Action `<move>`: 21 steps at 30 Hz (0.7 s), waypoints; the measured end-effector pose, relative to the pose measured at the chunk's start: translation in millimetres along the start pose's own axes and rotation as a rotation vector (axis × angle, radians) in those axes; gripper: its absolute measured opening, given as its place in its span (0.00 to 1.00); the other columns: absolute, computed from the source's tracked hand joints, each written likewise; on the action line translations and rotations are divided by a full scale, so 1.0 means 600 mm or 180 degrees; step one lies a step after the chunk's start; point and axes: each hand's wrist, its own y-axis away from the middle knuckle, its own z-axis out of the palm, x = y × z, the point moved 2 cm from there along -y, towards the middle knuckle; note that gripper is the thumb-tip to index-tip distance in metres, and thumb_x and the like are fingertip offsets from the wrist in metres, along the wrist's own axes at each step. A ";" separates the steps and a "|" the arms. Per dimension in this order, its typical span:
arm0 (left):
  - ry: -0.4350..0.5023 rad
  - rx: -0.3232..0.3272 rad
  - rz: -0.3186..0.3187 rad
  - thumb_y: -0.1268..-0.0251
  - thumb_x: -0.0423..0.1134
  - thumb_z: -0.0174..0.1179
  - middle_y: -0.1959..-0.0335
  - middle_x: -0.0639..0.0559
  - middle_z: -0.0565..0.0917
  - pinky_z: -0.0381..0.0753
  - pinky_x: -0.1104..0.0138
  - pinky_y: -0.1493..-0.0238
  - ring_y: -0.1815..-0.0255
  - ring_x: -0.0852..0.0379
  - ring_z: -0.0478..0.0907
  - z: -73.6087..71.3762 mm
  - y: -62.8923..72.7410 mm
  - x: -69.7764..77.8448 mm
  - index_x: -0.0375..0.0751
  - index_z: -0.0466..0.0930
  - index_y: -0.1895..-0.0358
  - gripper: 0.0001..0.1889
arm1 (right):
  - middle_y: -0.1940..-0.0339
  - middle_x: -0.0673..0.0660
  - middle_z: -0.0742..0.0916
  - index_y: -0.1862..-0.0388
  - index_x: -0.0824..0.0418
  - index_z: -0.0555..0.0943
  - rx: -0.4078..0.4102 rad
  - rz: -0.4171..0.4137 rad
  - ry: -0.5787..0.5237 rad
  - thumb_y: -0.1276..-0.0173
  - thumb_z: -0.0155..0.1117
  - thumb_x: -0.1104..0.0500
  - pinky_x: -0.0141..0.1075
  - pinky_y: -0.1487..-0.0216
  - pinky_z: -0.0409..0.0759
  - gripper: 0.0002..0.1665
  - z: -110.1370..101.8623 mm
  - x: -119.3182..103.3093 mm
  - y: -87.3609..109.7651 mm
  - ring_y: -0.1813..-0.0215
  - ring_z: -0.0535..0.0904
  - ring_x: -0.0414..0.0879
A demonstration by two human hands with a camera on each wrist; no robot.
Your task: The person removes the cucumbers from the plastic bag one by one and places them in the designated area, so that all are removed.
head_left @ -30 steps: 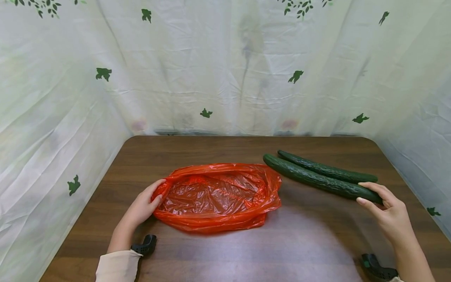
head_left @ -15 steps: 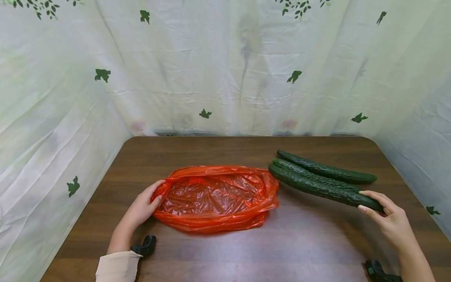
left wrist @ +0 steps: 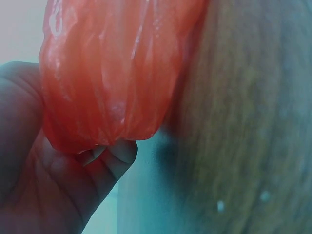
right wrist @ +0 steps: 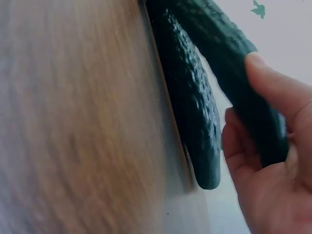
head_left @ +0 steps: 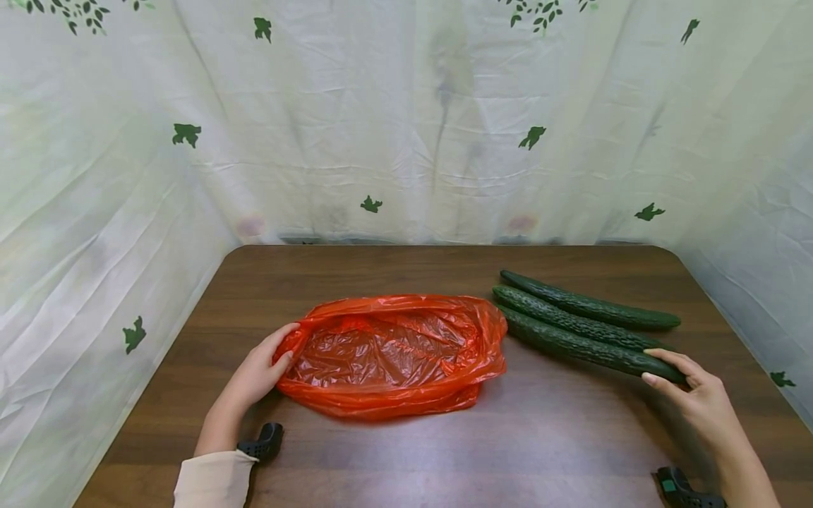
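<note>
My left hand [head_left: 259, 365] pinches the left rim of an open-mouthed red plastic bag [head_left: 381, 402] lying on the table. In the left wrist view, thumb and fingers hold the gathered end of the bag [left wrist: 117, 83]. On the right side, my right hand [head_left: 705, 395] grips the right end of the nearest cucumber [head_left: 584, 347] between thumb and fingers. Its left tip meets the bag's right edge and is partly hidden there. Behind it lie a middle cucumber [head_left: 565, 319] and a far cucumber [head_left: 591, 306]. The right wrist view shows the held cucumber [right wrist: 234, 73] raised off the table at the hand.
A brown wooden table [head_left: 394, 466] bears everything. Pale fabric [head_left: 406, 141] with green leaf and bird shapes surrounds its back and sides. Black wrist devices sit by the left wrist [head_left: 263, 442] and the right wrist [head_left: 682, 487].
The right hand has brought its cucumber nearer to the body and slightly lower, uncovering the middle cucumber. Its left tip now sits against the bag's edge. The left hand has stayed put.
</note>
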 end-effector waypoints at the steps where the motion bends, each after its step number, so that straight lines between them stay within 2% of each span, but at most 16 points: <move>1: -0.0004 -0.0008 0.0000 0.38 0.28 0.51 0.40 0.34 0.65 0.64 0.44 0.46 0.43 0.37 0.64 0.000 -0.001 0.000 0.35 0.57 0.36 0.27 | 0.51 0.35 0.73 0.40 0.62 0.70 -0.0010 0.0039 0.0019 0.38 0.60 0.61 0.18 0.64 0.71 0.26 0.000 0.002 0.000 0.54 0.68 0.24; 7: 0.0026 -0.0039 -0.0055 0.38 0.28 0.51 0.39 0.34 0.64 0.64 0.44 0.46 0.43 0.36 0.63 0.000 0.000 -0.001 0.35 0.57 0.35 0.27 | 0.48 0.33 0.73 0.39 0.57 0.71 -0.0021 0.0191 0.0081 0.39 0.61 0.57 0.15 0.62 0.66 0.27 0.002 0.021 0.001 0.49 0.63 0.21; 9: 0.0023 -0.0036 -0.0063 0.38 0.28 0.51 0.39 0.34 0.64 0.64 0.44 0.46 0.43 0.36 0.63 0.000 0.001 -0.001 0.35 0.57 0.35 0.27 | 0.45 0.33 0.71 0.38 0.55 0.70 -0.0051 0.0255 0.0064 0.38 0.60 0.55 0.25 0.50 0.67 0.28 0.003 0.026 0.000 0.47 0.59 0.21; 11: 0.0015 -0.0033 -0.0065 0.38 0.28 0.51 0.39 0.33 0.64 0.64 0.44 0.46 0.42 0.36 0.63 -0.001 0.001 -0.001 0.35 0.57 0.35 0.27 | 0.44 0.33 0.69 0.38 0.56 0.69 -0.0083 0.0299 0.0061 0.37 0.59 0.53 0.41 0.41 0.63 0.29 0.006 0.031 0.000 0.42 0.56 0.26; 12: 0.0009 -0.0032 -0.0065 0.38 0.29 0.51 0.39 0.33 0.64 0.64 0.44 0.46 0.42 0.36 0.63 0.000 0.001 -0.001 0.35 0.57 0.35 0.27 | 0.44 0.34 0.68 0.37 0.56 0.69 -0.0097 0.0309 0.0053 0.37 0.59 0.53 0.50 0.41 0.61 0.29 0.007 0.033 0.000 0.38 0.56 0.30; 14: 0.0009 -0.0032 -0.0067 0.38 0.29 0.51 0.39 0.33 0.64 0.64 0.44 0.46 0.42 0.36 0.63 0.000 0.001 0.000 0.35 0.57 0.35 0.27 | 0.43 0.34 0.67 0.37 0.56 0.68 -0.0134 0.0337 0.0000 0.37 0.58 0.52 0.65 0.47 0.54 0.29 0.008 0.037 -0.001 0.33 0.53 0.42; 16: 0.0021 -0.0039 -0.0079 0.38 0.29 0.51 0.39 0.33 0.64 0.64 0.44 0.47 0.43 0.36 0.63 0.000 0.001 0.000 0.35 0.57 0.35 0.27 | 0.43 0.34 0.67 0.37 0.57 0.68 -0.0164 0.0334 -0.0013 0.37 0.58 0.52 0.66 0.47 0.52 0.29 0.009 0.040 -0.001 0.33 0.52 0.56; 18: 0.0038 -0.0050 -0.0091 0.37 0.29 0.51 0.39 0.33 0.64 0.65 0.45 0.47 0.43 0.36 0.64 0.000 0.001 0.001 0.36 0.56 0.35 0.27 | 0.44 0.34 0.67 0.37 0.57 0.68 -0.0178 0.0323 -0.0008 0.36 0.58 0.53 0.66 0.48 0.53 0.28 0.009 0.041 -0.002 0.34 0.51 0.62; 19: 0.0050 -0.0054 -0.0096 0.37 0.29 0.51 0.39 0.33 0.64 0.65 0.45 0.47 0.43 0.36 0.64 0.000 0.001 0.001 0.36 0.56 0.35 0.27 | 0.44 0.34 0.67 0.38 0.57 0.68 -0.0185 0.0315 0.0000 0.36 0.58 0.53 0.66 0.48 0.53 0.28 0.008 0.041 -0.001 0.34 0.51 0.62; 21: 0.0060 -0.0061 -0.0101 0.37 0.29 0.51 0.39 0.34 0.64 0.65 0.45 0.47 0.43 0.36 0.64 0.000 0.001 0.001 0.36 0.57 0.35 0.27 | 0.44 0.34 0.68 0.38 0.58 0.69 -0.0177 0.0280 0.0021 0.36 0.58 0.53 0.66 0.48 0.54 0.28 0.008 0.041 -0.001 0.33 0.53 0.52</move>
